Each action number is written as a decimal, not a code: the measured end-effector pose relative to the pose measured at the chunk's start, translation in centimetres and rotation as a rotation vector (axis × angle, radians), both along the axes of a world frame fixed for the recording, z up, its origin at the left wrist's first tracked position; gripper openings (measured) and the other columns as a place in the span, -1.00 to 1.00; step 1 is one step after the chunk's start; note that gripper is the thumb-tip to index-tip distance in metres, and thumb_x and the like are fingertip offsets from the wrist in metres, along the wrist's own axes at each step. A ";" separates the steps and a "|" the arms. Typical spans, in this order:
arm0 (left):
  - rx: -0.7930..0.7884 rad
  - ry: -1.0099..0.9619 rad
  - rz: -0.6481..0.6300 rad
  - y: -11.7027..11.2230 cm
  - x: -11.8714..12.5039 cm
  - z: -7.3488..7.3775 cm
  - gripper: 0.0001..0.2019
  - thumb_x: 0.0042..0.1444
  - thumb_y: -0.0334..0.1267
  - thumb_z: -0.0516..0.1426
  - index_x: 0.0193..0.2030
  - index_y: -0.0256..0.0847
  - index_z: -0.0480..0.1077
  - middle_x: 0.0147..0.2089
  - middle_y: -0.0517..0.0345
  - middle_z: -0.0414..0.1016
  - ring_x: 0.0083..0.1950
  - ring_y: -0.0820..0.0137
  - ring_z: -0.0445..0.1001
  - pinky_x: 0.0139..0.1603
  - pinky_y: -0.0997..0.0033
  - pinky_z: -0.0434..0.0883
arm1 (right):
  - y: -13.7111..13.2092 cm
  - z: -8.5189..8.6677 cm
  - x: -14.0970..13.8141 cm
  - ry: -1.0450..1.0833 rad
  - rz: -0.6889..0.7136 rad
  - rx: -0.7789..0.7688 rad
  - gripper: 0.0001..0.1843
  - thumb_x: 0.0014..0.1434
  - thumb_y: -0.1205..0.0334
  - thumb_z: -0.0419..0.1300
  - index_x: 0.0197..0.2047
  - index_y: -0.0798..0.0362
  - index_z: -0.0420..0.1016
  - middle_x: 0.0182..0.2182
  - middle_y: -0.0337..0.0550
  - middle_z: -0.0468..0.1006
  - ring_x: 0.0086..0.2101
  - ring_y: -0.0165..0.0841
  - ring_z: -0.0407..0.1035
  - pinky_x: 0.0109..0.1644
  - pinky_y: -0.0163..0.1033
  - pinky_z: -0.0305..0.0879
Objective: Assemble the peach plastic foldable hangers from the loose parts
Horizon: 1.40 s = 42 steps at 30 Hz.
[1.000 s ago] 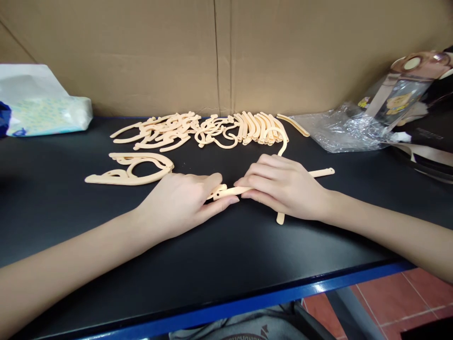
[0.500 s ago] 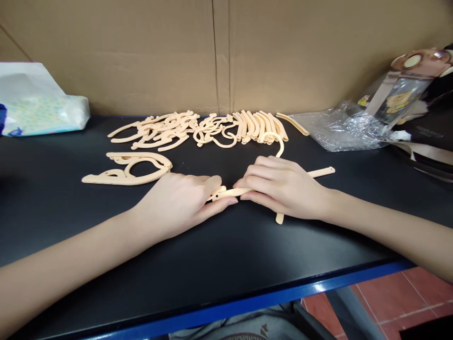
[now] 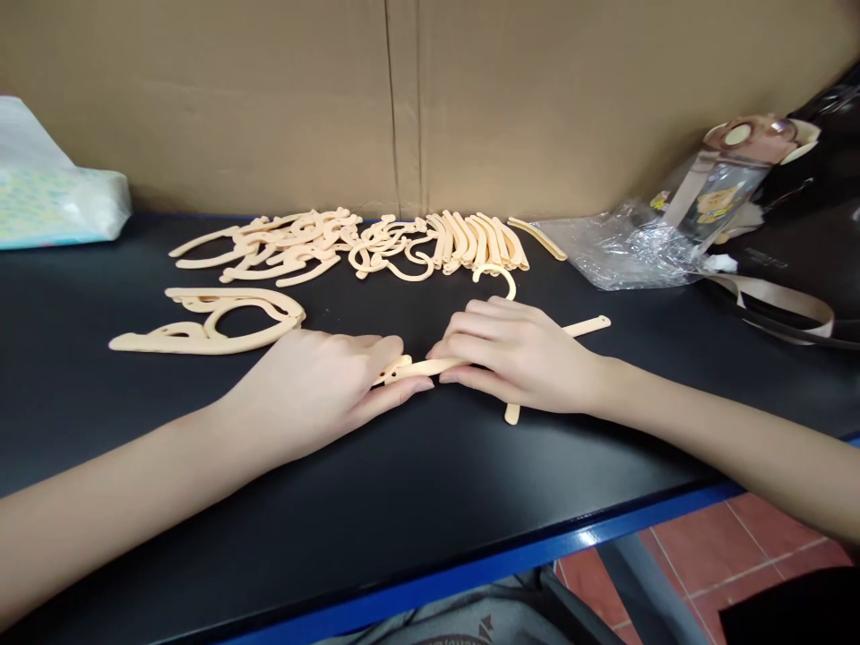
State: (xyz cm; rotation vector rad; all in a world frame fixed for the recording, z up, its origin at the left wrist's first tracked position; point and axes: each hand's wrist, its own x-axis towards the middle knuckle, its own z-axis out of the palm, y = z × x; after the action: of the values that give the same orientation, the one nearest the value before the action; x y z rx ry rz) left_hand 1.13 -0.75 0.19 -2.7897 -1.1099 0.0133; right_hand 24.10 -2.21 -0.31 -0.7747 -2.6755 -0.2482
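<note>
A pale orange plastic folding hanger [image 3: 434,366] lies across the table between my two hands. My left hand [image 3: 315,385] pinches its left end, with thumb and fingers closed around a jointed part that shows small holes. My right hand [image 3: 520,354] is closed over its middle from above. The hook [image 3: 511,285] sticks out beyond the right knuckles, and a straight arm with a hole at its tip [image 3: 595,325] extends to the right. A short end [image 3: 512,415] pokes out below the palm, which hides the centre. A folded hanger [image 3: 158,341] lies just beyond my left hand.
Along the back of the black table [image 3: 403,502] lie loose hanger arms [image 3: 259,260], hooks [image 3: 420,266] and a row of curved bars [image 3: 470,237]. Tissues [image 3: 67,206] stand left; a clear plastic bag [image 3: 614,246], a bottle [image 3: 722,193] and a black bag [image 3: 799,242] are right. Cardboard [image 3: 269,107] rises behind.
The view has shifted slightly, so everything appears farther left. Both hands keep the same grip on the hanger, with no clear movement of it.
</note>
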 end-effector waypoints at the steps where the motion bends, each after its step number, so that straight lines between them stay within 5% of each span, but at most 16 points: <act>1: 0.001 0.007 0.005 0.0 0.0 0.0 -0.56 0.31 0.08 -0.16 -0.48 -0.15 0.15 -0.57 0.17 0.36 -0.55 0.26 0.44 -0.53 0.43 -0.01 | 0.0 0.0 0.0 0.005 -0.001 0.008 -0.77 0.36 0.23 0.04 -0.15 0.13 0.50 -0.33 -0.16 0.50 -0.33 -0.34 0.23 -0.25 -0.24 0.10; 24: 0.030 0.044 -0.046 -0.1 0.0 0.1 -0.55 0.34 0.04 -0.14 -0.47 -0.19 0.23 -0.61 0.15 0.38 -0.59 0.26 0.44 -0.57 0.43 -0.04 | -0.2 -0.5 -0.2 0.073 0.044 0.103 -0.72 0.38 0.26 -0.02 -0.23 0.15 0.47 -0.34 -0.09 0.52 -0.33 -0.34 0.28 -0.34 -0.27 0.22; 42: 0.016 -0.158 -0.113 0.5 -0.7 0.0 -0.50 0.27 0.15 -0.11 -0.56 -0.15 0.10 -0.69 0.26 0.17 -0.68 0.45 0.15 -0.56 0.42 -0.09 | -0.3 -0.5 -0.4 0.059 -0.020 0.138 -0.68 0.41 0.19 -0.08 -0.25 0.12 0.42 -0.33 -0.15 0.52 -0.38 -0.41 0.34 -0.40 -0.28 0.11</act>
State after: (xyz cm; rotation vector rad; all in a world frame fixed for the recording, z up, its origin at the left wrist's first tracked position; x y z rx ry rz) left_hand 0.40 -0.25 0.14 -2.8758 -0.9767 -0.2302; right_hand 23.73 -2.52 -0.85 -0.7540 -2.5659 -0.4037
